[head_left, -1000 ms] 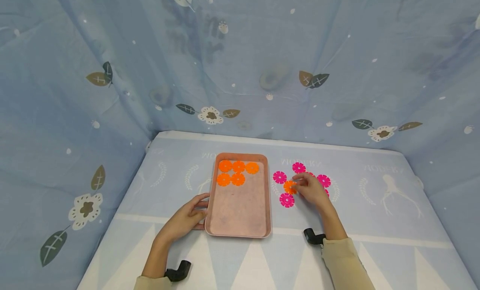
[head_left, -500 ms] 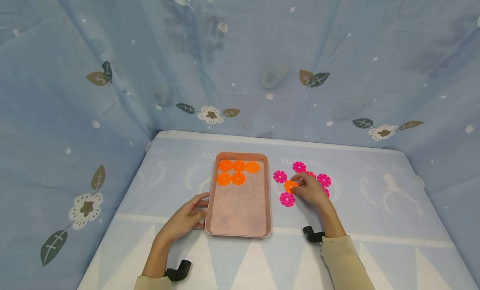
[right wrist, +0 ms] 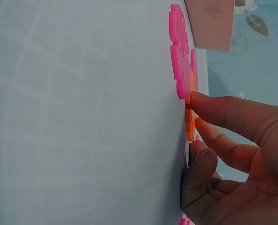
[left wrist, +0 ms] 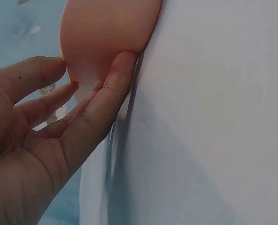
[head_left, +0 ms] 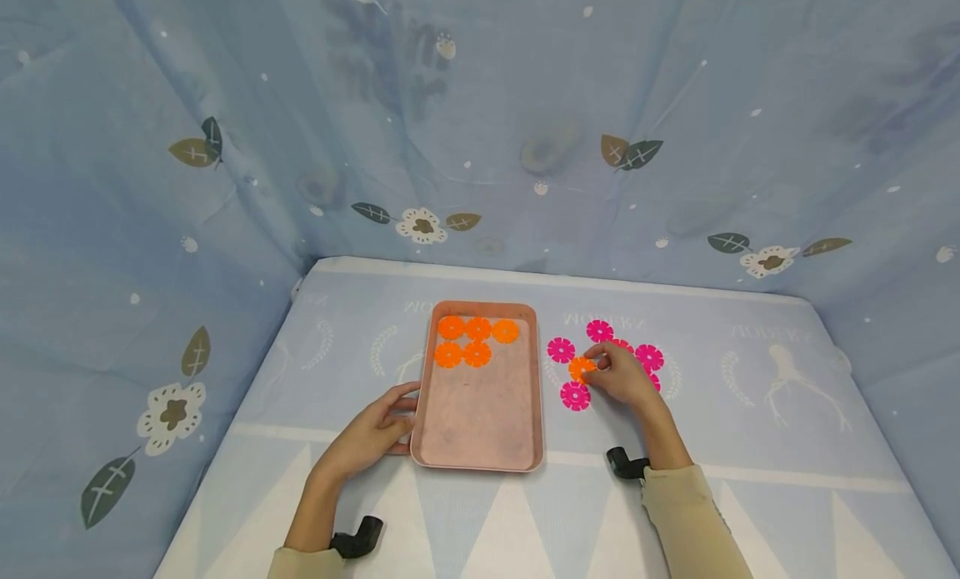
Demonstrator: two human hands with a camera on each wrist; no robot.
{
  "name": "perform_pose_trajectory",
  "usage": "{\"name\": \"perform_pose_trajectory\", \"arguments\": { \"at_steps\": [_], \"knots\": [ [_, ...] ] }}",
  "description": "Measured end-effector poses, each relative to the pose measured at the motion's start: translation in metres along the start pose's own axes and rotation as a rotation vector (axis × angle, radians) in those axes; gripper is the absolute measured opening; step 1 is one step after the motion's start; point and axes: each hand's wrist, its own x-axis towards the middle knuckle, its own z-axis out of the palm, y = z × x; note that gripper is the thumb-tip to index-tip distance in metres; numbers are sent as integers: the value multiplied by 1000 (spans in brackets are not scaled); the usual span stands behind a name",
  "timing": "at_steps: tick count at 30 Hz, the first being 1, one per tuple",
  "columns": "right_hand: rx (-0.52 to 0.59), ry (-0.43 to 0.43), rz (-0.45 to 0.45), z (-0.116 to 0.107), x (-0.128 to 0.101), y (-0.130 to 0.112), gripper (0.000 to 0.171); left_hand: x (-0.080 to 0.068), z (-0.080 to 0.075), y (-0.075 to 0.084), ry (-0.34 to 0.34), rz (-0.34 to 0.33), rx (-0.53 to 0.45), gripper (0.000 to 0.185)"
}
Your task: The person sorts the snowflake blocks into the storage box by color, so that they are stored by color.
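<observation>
A person's right hand (head_left: 624,376) pinches a flat orange flower-shaped plastic disc (head_left: 580,368) lying on the pale blue patterned tabletop (head_left: 750,412), its fingers (right wrist: 223,112) curled narrowly round the disc's edge, thumb below and forefinger above in the right wrist view. The orange disc sits among a cluster of pink flower-shaped plastic discs (head_left: 575,395), just right of a rectangular salmon-pink plastic tray (head_left: 480,454). Five more orange flower-shaped discs (head_left: 477,342) lie in two rows at the far end of the tray. The left hand (head_left: 369,436) rests against the tray's near left edge, its fingers (left wrist: 111,91) nearly straight and touching the rim. Blue fabric printed with leaves and flowers (head_left: 225,146) hangs behind and beside the tabletop.
</observation>
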Motion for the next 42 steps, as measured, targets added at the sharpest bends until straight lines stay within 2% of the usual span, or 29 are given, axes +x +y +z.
{"name": "perform_pose_trajectory", "arguments": {
  "at_steps": [15, 21, 33, 42],
  "knots": [
    [-36, -1, 13, -5, -1, -8, 35, 3, 2, 2, 20, -4, -9, 56],
    [17, -19, 24, -6, -2, -7, 37, 2, 2, 2, 22, -4, -8, 55],
    [118, 1, 14, -6, 1, 4, 17, 0, 2, 1, 12, 1, -12, 56],
    [176, 2, 10, -6, 0, 5, 16, -1, 2, 1, 14, -2, -18, 56]
  ]
}}
